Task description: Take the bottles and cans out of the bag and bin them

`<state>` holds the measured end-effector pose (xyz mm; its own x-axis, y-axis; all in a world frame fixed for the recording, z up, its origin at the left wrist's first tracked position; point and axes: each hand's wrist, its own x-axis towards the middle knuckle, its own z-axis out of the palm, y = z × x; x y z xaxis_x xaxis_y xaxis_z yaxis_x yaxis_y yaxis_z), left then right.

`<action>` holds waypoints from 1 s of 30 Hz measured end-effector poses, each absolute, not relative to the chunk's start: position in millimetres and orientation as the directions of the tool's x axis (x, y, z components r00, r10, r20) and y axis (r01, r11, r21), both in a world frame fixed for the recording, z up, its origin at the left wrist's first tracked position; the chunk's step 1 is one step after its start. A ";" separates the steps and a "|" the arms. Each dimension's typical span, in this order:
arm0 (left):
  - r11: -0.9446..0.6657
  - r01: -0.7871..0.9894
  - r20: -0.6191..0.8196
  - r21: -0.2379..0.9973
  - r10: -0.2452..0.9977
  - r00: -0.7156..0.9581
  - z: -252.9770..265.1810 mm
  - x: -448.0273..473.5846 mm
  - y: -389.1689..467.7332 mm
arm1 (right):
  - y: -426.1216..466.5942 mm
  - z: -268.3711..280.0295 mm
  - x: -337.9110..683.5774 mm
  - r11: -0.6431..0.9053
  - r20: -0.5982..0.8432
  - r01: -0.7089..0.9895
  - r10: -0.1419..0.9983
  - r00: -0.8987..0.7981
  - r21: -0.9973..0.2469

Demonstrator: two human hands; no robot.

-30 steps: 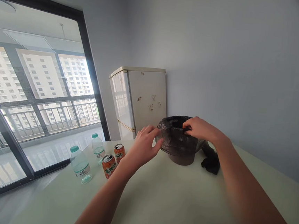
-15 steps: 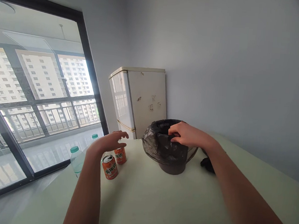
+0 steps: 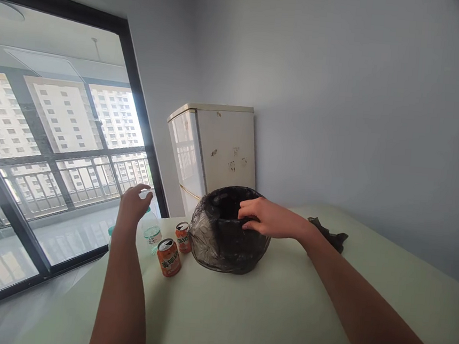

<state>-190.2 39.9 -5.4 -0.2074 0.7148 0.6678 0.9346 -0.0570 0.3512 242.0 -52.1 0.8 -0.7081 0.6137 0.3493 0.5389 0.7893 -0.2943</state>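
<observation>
My right hand point(image 3: 258, 216) is closed on the near rim of a trash can point(image 3: 230, 236), which is lined with a thin black bag and stands tilted or low on the table. My left hand point(image 3: 133, 204) is raised with its fingers curved apart, holding nothing. Just beside it is a clear plastic bottle point(image 3: 152, 234) with a green cap and a label. Two orange soda cans point(image 3: 169, 258) stand between that bottle and the trash can, their tops opened. Behind my left forearm a second bottle point(image 3: 110, 231) is mostly hidden.
On the pale green table point(image 3: 241, 317), a crumpled dark plastic bag point(image 3: 328, 237) lies right of the trash can. An old white refrigerator point(image 3: 225, 150) stands beyond the table's far edge. A glass sliding door point(image 3: 52, 178) is on the left.
The trash can has come left with my right hand, right up to the farther soda can. My left hand has moved left and up, away from the cans.
</observation>
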 end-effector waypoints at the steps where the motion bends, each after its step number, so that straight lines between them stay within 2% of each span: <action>1: -0.023 0.941 0.634 0.339 0.744 -0.210 -11.9 -193.4 46.8 | -51.4 -0.1 241.1 0.790 0.354 0.536 0.613 -0.706 -0.299; 9: 0.060 0.928 0.436 0.369 0.870 -0.229 -50.3 -205.1 80.2 | -48.6 -3.8 241.4 0.772 0.363 0.564 0.635 -0.682 -0.292; 15: -0.010 0.917 0.502 0.399 0.839 -0.210 -42.5 -204.9 75.9 | -52.2 -1.0 238.1 0.765 0.356 0.566 0.644 -0.677 -0.308; 18: -0.063 0.909 0.612 0.412 0.758 -0.225 -22.9 -199.5 64.2 | -53.7 -0.5 236.0 0.763 0.353 0.568 0.647 -0.676 -0.310; 21: -0.171 0.897 0.766 0.407 0.599 -0.233 1.3 -184.2 39.7 | -54.4 -0.6 234.8 0.769 0.363 0.560 0.639 -0.678 -0.308; 23: -0.416 0.825 0.901 0.384 0.366 -0.235 15.6 -166.8 17.8 | -54.1 -1.0 235.0 0.768 0.365 0.562 0.640 -0.676 -0.306; 25: -0.595 0.714 0.929 0.370 0.249 -0.275 26.6 -145.2 -4.6 | -53.3 -1.8 235.4 0.764 0.361 0.570 0.646 -0.673 -0.304; 27: -0.716 0.605 0.930 0.348 0.180 -0.322 34.2 -122.7 -23.8 | -52.4 -2.8 235.7 0.760 0.360 0.576 0.649 -0.670 -0.299; 30: -0.818 0.484 0.935 0.312 0.173 -0.310 40.4 -93.4 -42.1 | -51.1 -4.0 235.7 0.766 0.365 0.575 0.643 -0.673 -0.289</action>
<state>-93.4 -42.1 40.4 -0.3099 0.1732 0.9349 0.4841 -0.8175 0.3119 235.7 -51.1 -4.0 -0.6730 0.6431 0.3655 0.5745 0.7656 -0.2894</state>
